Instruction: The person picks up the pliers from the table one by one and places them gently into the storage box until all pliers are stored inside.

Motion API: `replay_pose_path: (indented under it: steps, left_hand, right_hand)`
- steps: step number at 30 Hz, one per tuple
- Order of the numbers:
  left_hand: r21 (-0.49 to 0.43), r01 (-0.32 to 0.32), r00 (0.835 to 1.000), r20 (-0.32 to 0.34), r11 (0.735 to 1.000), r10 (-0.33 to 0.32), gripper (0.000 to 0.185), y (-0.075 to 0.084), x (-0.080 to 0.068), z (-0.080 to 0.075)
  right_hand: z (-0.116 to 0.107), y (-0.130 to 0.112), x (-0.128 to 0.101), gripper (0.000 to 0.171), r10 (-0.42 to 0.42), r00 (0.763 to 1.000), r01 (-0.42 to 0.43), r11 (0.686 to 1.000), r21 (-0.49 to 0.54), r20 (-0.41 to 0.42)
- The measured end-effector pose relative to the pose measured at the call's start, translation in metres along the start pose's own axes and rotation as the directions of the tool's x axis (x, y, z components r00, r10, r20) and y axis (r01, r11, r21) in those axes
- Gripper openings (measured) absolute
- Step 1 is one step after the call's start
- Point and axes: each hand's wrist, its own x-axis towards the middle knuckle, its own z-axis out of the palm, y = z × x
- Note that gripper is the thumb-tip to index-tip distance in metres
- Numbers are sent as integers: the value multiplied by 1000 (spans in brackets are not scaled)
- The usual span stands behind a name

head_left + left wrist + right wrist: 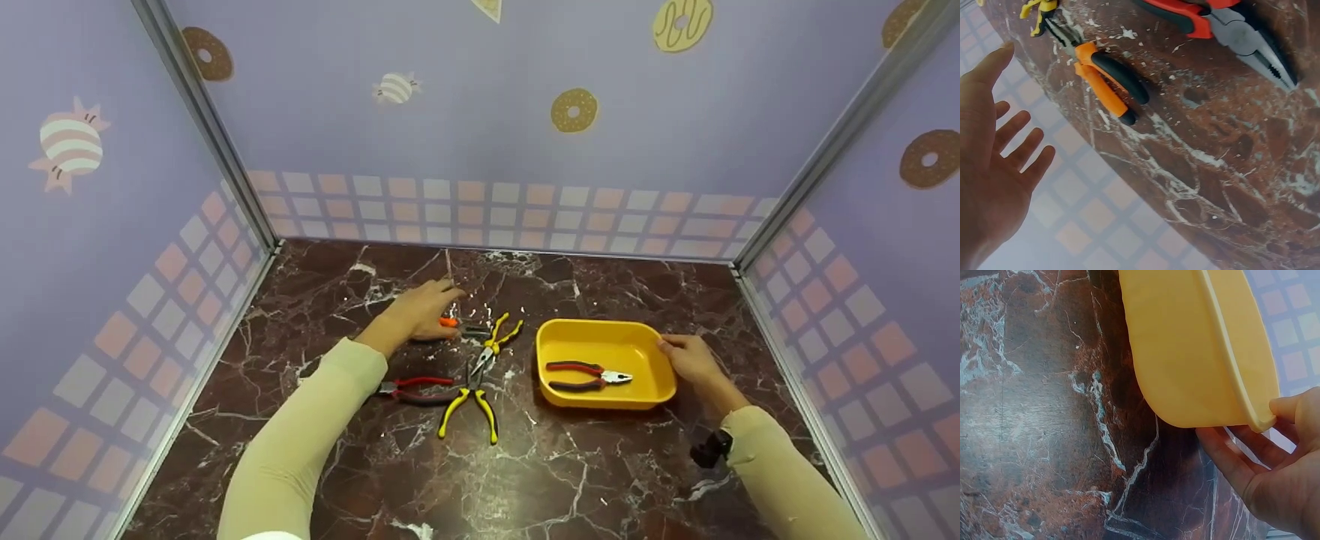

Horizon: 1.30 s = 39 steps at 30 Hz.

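Note:
My left hand [424, 309] hovers open over orange-handled pliers [450, 322] lying on the marble table. In the left wrist view the fingers [1013, 135] are straight and stand apart from the orange pliers [1107, 79]. My right hand [686, 356] grips the right rim of a yellow tray [600, 325]. In the right wrist view its thumb lies on the rim and its fingers [1230, 455] reach under the tray [1185, 343]. One pair of red-handled pliers [589, 375] lies inside the tray.
Yellow needle-nose pliers [499, 336], red-and-black pliers [416, 390] and yellow-and-black pliers [469, 405] lie on the table [570, 472] left of the tray. Purple walls close in the left, back and right sides.

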Motion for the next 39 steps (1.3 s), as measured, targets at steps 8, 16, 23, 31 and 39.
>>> replay_pose_path:
  steps: [8,16,23,31,39]
  left_hand:
    - [-14,24,1000,-1,1000,-25,80,-16,-2,17]
    - [-45,84,996,47,995,-81,82,-20,-4,32]
    - [-22,89,993,83,996,-87,78,-20,-1,48]
    - [-76,146,987,75,986,-140,79,-27,-5,58]
    - [-124,196,979,80,973,-187,76,-33,-8,65]
  right_hand:
    - [1,0,-1,47,-8,1000,8,1000,-8,-7]
    - [2,1,-1,46,-24,1000,24,1000,-7,-15]
    - [3,0,-3,47,-15,1000,14,999,-42,-17]
    - [5,1,-2,46,-40,998,38,997,-64,-37]
    - [1,1,-1,47,-42,998,40,997,-66,-38]
